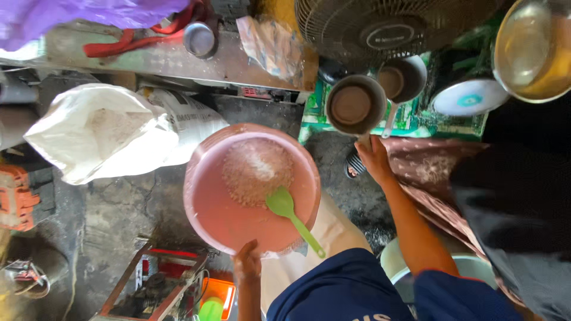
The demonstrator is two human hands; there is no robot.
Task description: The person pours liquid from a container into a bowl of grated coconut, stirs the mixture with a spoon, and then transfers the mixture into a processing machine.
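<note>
Down at the middle of the view, the left hand (247,261) pinches the near rim of a wide pink basin (205,202), its grip closed on the plastic edge with the fingers curled over it. Inside the basin lies a mound of pale, grainy stuff (257,171), heaped toward the far side, and a green plastic spoon (291,217) rests with its bowl at the edge of the mound and its handle sticking out over the basin's near rim. The basin sits tilted over the person's knee, above the dark concrete floor (119,202).

The right hand (373,159) reaches out to the handle of a small round brown pot (355,104); its fingers appear to be wrapped around the handle, though that spot is partly hidden, so the hold is likely but not plain. A second, similar pot (404,77) with a white handle sits just beside the first, both on a green patterned mat (410,119). Above them stands a dark fan (386,30), and to its right a white and blue plate (470,97) and a large metal bowl (532,50) holding yellowish liquid.

To the left of the basin lies an open white sack (101,134) showing greyish powder within. A red metal frame (157,282) stands near the left hand, and a purple plastic bag (77,18) hangs at the upper left.
</note>
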